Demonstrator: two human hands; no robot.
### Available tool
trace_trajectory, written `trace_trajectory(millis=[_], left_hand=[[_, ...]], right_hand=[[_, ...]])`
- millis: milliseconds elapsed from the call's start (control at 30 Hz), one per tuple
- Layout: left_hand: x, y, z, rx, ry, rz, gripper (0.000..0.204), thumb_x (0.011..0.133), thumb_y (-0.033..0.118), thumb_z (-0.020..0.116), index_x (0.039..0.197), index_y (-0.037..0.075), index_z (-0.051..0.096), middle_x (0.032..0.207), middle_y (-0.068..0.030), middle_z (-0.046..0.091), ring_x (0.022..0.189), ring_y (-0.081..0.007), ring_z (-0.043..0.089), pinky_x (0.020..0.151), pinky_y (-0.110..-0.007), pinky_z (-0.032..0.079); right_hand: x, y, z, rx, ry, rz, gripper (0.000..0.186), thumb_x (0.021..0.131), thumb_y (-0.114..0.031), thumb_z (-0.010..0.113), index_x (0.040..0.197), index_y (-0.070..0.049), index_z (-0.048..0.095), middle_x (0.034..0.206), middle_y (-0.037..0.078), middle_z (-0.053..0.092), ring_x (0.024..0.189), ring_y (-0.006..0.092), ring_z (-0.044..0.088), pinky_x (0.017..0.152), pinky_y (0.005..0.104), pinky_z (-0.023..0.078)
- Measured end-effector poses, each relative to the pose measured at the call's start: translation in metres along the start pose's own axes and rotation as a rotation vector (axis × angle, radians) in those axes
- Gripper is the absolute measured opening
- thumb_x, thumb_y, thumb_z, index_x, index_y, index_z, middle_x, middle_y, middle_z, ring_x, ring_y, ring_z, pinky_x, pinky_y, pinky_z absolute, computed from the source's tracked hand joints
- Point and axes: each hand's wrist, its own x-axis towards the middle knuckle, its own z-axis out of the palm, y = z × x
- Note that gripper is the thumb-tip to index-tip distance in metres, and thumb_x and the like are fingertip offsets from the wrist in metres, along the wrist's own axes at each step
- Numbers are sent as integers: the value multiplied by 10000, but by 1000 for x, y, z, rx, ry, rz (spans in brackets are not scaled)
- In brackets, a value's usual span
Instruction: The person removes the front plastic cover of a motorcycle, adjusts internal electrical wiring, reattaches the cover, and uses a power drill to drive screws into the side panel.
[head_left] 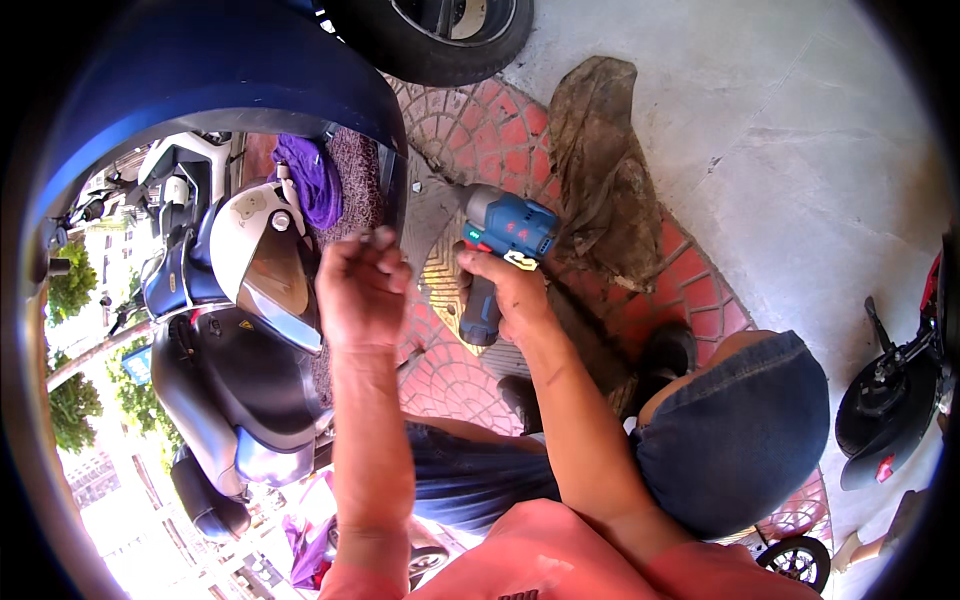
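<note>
My right hand [512, 290] is wrapped round the dark handle of a blue cordless impact wrench [512, 222]. The tool's grey nose points left, toward a worn grey board or slab on the ground. My left hand [362, 290] hovers beside a blue curved vehicle panel [230, 75], its fingers curled and drawn together. Whatever lies at those fingertips, if anything, is too small and blurred to name. Under the tool's handle shows a yellow patterned piece [445, 285] on the ground.
A wheel with a tyre [480, 60] lies at the top. A dirty brown cloth [605, 160] is spread right of the tool. At left stand a white helmet [243, 235], a purple cloth [308, 180] and a parked scooter [240, 370]. Another motorbike [885, 400] stands far right.
</note>
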Motion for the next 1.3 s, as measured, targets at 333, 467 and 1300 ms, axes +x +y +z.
trace_trajectory(millis=[333, 467, 1300], left_hand=[[27, -46, 32, -147, 45, -47, 169, 1023, 170, 596, 1041, 32, 691, 1014, -96, 732, 770, -154, 603, 581, -286, 445], [32, -48, 36, -156, -8, -48, 153, 1019, 168, 600, 1031, 47, 693, 1013, -85, 727, 823, -175, 653, 704, -308, 527], [48, 96, -19, 1616, 205, 659, 290, 992, 256, 722, 1081, -18, 694, 746, -31, 611, 635, -146, 509, 619, -343, 423]], right_hand=[[-7, -28, -14, 50, -211, -13, 213, 851, -76, 785, 1042, -28, 704, 809, 74, 704, 635, 208, 680, 602, 347, 553], [-5, -30, -20, -11, -207, 29, 218, 853, -45, 788, 1055, -18, 710, 859, 70, 712, 671, 189, 681, 600, 344, 558], [12, 9, -36, -83, 104, -81, 200, 878, -60, 741, 1066, -67, 676, 879, 36, 673, 706, 194, 658, 628, 357, 550]])
